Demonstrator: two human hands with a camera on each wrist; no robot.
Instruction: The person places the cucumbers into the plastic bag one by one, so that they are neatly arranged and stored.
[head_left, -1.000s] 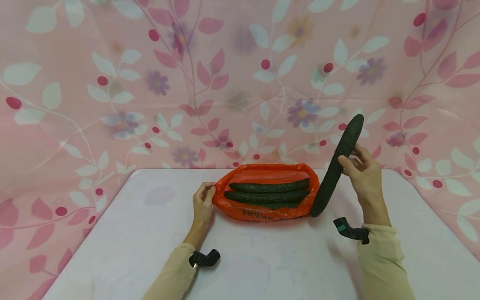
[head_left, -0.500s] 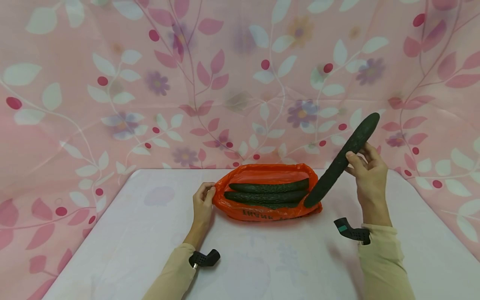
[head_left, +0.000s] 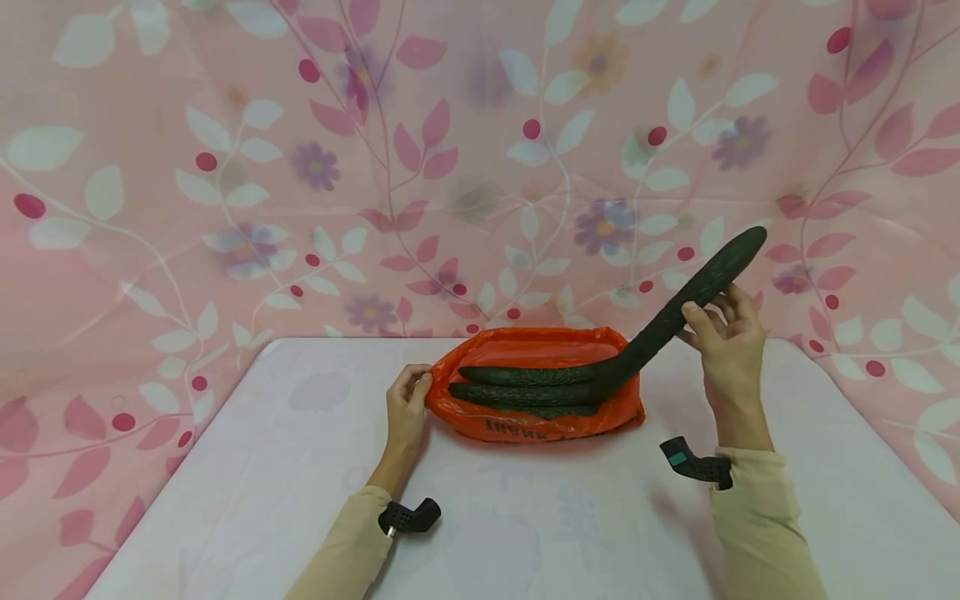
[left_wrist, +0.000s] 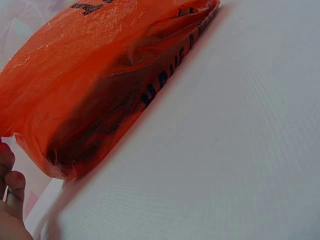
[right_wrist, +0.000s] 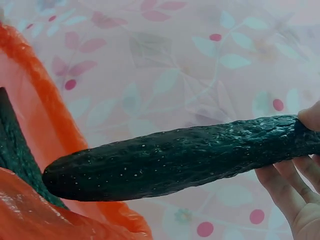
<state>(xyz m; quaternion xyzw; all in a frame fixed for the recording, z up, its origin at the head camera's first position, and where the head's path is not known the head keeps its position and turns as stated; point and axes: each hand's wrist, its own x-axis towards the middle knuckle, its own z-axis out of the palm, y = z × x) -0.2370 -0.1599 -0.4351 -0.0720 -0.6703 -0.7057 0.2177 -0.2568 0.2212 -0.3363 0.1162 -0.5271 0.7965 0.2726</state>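
My right hand grips a dark green cucumber near its middle, thumb on the near side. The cucumber slants, with its upper end to the right and its lower end inside the mouth of a red plastic bag. In the right wrist view the lower end of this cucumber shows over the bag's rim. Several other cucumbers lie side by side in the bag. My left hand pinches the bag's left end. In the left wrist view that bag partly hides the fingers.
A white cloth covers the table under the bag. Behind it hangs a pink curtain with leaves and flowers. Black wrist cameras sit on the left wrist and the right wrist.
The cucumber in my right hand has tilted to the right at the top, and its lower end has moved left from the bag's right edge into the mouth. My left hand has stayed put.
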